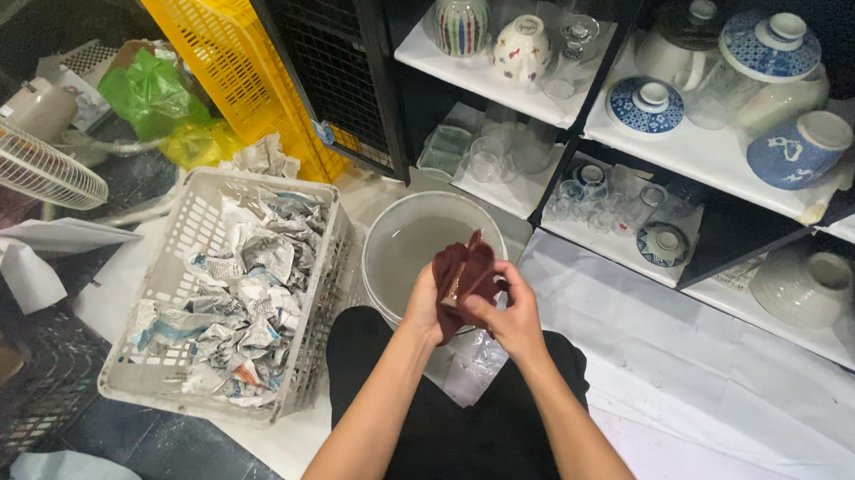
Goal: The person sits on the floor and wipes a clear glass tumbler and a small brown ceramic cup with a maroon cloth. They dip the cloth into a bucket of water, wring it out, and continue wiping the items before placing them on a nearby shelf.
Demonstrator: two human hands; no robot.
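Gripping a small, likely fragile item wrapped in dark red cloth [463, 273] above the grey basin [386, 257], left hand [423, 310] cupping underneath, right hand [514, 321] pinching cloth over the rim; cloth soft, probably damp, judging slip risk.

We hold both forearms forward from the lower edge of the view, converging at mid-frame above our lap. Our left hand [425, 310] is raised with the wrist slightly bent and the fingers curled closed, palm facing inward toward the right. Our right hand [514, 316] sits just beside it, knuckles up, fingers and thumb pinched shut. Both hands nearly touch. Our knees are bent, legs folded beneath the arms.
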